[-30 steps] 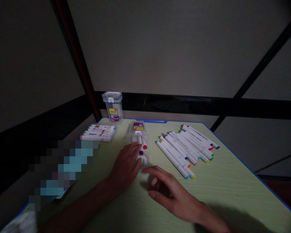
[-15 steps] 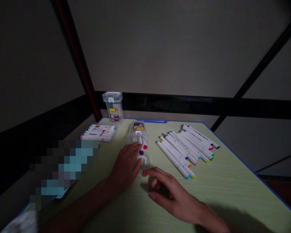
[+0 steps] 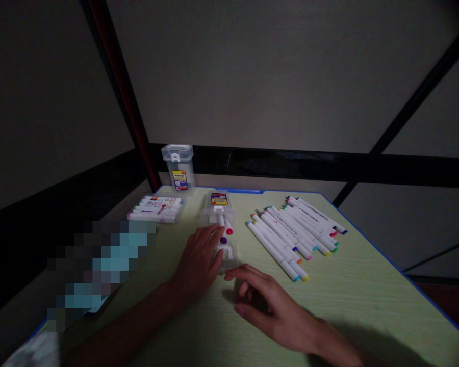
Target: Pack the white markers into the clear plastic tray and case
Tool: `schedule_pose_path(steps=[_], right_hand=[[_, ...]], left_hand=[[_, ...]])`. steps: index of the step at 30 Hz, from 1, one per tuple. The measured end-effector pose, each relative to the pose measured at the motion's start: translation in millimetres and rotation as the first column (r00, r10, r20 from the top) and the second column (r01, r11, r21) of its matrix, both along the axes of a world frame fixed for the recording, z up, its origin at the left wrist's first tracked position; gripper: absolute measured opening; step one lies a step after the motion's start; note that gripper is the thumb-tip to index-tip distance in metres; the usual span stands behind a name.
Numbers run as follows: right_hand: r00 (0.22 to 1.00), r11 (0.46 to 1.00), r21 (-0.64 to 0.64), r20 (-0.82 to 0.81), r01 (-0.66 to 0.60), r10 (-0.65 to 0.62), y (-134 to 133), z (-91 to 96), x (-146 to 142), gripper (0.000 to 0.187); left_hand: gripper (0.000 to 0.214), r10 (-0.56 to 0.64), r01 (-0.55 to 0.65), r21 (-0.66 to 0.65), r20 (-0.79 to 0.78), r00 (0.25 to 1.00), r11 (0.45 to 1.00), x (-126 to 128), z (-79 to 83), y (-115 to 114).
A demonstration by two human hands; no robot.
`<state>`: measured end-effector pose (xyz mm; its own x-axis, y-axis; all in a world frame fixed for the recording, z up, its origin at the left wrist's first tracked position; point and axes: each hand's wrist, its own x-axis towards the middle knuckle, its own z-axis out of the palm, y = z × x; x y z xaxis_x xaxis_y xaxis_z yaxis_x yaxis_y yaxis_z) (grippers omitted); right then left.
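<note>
A clear plastic marker box (image 3: 207, 208) lies on its side at the middle of the table, its lid (image 3: 229, 260) swung open toward me. Two white markers stick out of its mouth: a purple-capped marker (image 3: 223, 239) and a red-capped marker (image 3: 229, 231). My left hand (image 3: 201, 260) rests beside the lid, fingers stretched out, fingertips at the purple-capped marker and thumb apart. My right hand (image 3: 265, 303) holds nothing; its index finger reaches to the lid's near edge, the other fingers curl loosely, and the thumb stands away.
Several white markers (image 3: 290, 229) with coloured ends lie side by side at the right. A second clear box (image 3: 181, 168) stands upright at the back left. In front of it lies a flat clear case of markers (image 3: 156, 209). A blurred-out bluish item (image 3: 110, 262) sits at the left edge.
</note>
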<state>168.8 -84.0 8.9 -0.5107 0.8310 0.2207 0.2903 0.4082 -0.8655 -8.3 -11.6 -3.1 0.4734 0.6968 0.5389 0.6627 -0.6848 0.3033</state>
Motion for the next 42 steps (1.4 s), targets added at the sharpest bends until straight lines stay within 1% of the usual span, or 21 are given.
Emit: schedule_pose_path(steps=[14, 29, 34, 42], right_hand=[[0.999, 1.0, -0.013, 0.031, 0.011, -0.011, -0.5, 0.6, 0.3, 0.034], [0.998, 1.0, -0.002, 0.061, -0.001, 0.001, -0.3, 0.2, 0.6, 0.036], [0.998, 0.999, 0.036, 0.069, -0.008, 0.005, 0.1, 1.4, 0.0, 0.035], [0.998, 0.999, 0.032, 0.07, -0.012, 0.01, -0.7, -0.1, 1.0, 0.035]], left_hand=[[0.043, 0.006, -0.006, -0.013, -0.018, 1.0, 1.0, -0.2, -0.1, -0.2], [0.045, 0.012, -0.013, -0.018, -0.018, 1.0, 1.0, 0.3, -2.4, -0.1], [0.043, 0.007, -0.007, -0.009, -0.017, 1.0, 1.0, -0.1, -3.8, 0.3], [0.044, 0.0, 0.0, -0.004, -0.01, 1.0, 1.0, -1.2, -5.0, -0.1]])
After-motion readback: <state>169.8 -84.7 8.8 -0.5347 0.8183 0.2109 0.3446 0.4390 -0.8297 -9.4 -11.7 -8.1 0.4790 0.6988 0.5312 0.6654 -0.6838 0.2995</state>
